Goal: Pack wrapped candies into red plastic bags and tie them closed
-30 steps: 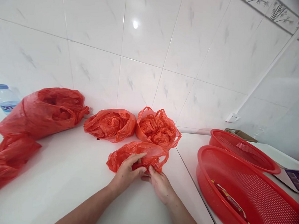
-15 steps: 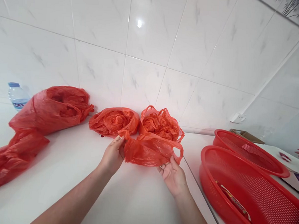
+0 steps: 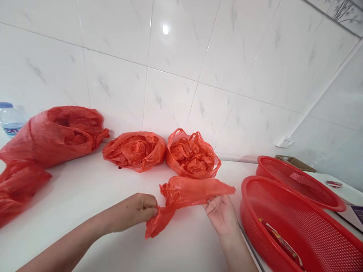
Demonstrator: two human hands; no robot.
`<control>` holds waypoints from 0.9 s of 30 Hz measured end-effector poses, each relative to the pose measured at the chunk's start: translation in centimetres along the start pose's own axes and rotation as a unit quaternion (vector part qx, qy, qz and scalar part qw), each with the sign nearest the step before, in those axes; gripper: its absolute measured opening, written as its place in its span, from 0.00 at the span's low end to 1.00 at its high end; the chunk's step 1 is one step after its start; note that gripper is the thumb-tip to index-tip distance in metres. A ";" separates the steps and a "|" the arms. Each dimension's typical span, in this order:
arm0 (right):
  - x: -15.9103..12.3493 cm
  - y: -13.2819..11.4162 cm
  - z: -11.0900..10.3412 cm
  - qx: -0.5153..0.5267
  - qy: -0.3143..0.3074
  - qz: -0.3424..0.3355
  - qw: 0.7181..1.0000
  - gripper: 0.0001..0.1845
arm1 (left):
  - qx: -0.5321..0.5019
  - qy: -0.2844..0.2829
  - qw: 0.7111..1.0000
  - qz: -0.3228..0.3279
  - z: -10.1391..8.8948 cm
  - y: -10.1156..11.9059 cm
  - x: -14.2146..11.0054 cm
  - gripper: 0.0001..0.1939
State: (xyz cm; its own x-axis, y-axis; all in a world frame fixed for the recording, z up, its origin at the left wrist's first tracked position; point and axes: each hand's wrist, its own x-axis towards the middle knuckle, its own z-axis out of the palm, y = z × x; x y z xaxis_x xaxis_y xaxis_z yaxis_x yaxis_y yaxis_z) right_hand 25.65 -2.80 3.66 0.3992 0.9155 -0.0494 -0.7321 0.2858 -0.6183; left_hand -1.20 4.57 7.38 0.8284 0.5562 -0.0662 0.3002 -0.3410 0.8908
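A thin red plastic bag (image 3: 190, 192) is stretched between my hands above the white table. My left hand (image 3: 139, 213) pinches its left end, where a bunched flap hangs down. Under the bag's right part is my right hand (image 3: 221, 213), its fingertips gripping the lower edge partly out of sight behind the plastic. Just beyond stand two open red bags stuffed with crumpled red bags: the left stuffed bag (image 3: 135, 150) and the right stuffed bag (image 3: 194, 155).
At left lie a large full red bag (image 3: 53, 135) and another red bag (image 3: 14, 188), near a water bottle (image 3: 8, 119). On the right are a deep red basket (image 3: 287, 210) with a wrapped packet (image 3: 281, 240), a second red basket (image 3: 301, 181) and a scale (image 3: 358, 210).
My left hand has come nearer and turned palm down, pulling the bag's left end down. My right hand has shifted right, and the bag is drawn away from the stuffed bags.
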 end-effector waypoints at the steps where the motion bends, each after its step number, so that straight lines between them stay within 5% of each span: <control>1: 0.0 -0.3 -0.1 -0.002 0.023 -0.018 1.000 0.06 | 0.077 0.007 0.997 -0.016 -0.1 -0.4 -0.3 0.10; 5: 0.1 -0.9 -0.5 -0.027 0.056 -0.072 0.995 0.07 | 0.273 0.093 0.957 -0.041 -1.3 -1.4 -1.3 0.10; 10: 0.1 -0.4 -0.4 -0.042 0.032 -0.089 0.995 0.07 | 0.249 0.114 0.962 0.017 -2.5 0.7 -2.1 0.19; 15: -1.6 1.3 1.8 -0.065 -0.050 -0.049 0.995 0.06 | 0.157 0.206 0.956 0.138 1.1 3.7 -0.5 0.20; 19: -3.4 2.8 3.3 -0.133 -0.095 0.011 0.987 0.15 | 0.167 0.195 0.956 0.141 4.6 3.9 2.0 0.39; 24: -3.6 3.1 3.4 -0.159 -0.106 0.027 0.981 0.12 | -0.003 0.185 0.977 0.103 5.3 3.2 3.5 0.06; 27: -2.8 2.2 2.7 -0.193 -0.073 0.000 0.978 0.12 | -0.232 0.143 0.961 0.051 4.4 3.1 3.4 0.07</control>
State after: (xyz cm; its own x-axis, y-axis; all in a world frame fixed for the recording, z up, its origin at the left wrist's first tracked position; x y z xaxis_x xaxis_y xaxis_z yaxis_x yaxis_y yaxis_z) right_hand 21.43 -4.00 4.53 0.2948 0.9544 0.0465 -0.4578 0.1838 -0.8699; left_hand 4.65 2.11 8.00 0.6589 0.7458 0.0982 -0.0735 -0.0660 0.9951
